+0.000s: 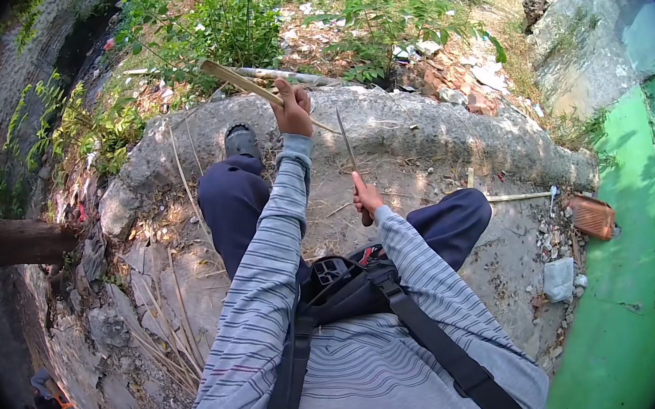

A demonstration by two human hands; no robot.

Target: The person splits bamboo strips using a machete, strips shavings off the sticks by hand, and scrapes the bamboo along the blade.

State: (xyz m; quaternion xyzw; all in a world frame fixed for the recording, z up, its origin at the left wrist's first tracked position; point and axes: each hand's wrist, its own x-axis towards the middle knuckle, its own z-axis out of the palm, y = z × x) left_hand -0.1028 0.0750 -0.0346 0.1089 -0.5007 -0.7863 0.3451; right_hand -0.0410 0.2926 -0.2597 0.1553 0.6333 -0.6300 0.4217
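My left hand (294,110) is closed around a flat, pale strip of wood or bamboo (237,80), which slants up and to the left. My right hand (367,197) grips the brown handle of a long, narrow knife (347,142), its blade pointing up and away from me. The blade is apart from the strip, to its right. A thin pale sliver lies just beyond my left hand; whether it joins the strip is unclear.
A low concrete ledge (391,123) curves ahead, with plants and litter beyond. Thin strips (182,310) lie at the left. An orange-brown tray (592,216) and a whitish plastic container (559,280) sit beside the green wall (632,250). Another person (50,407) is at the lower left.
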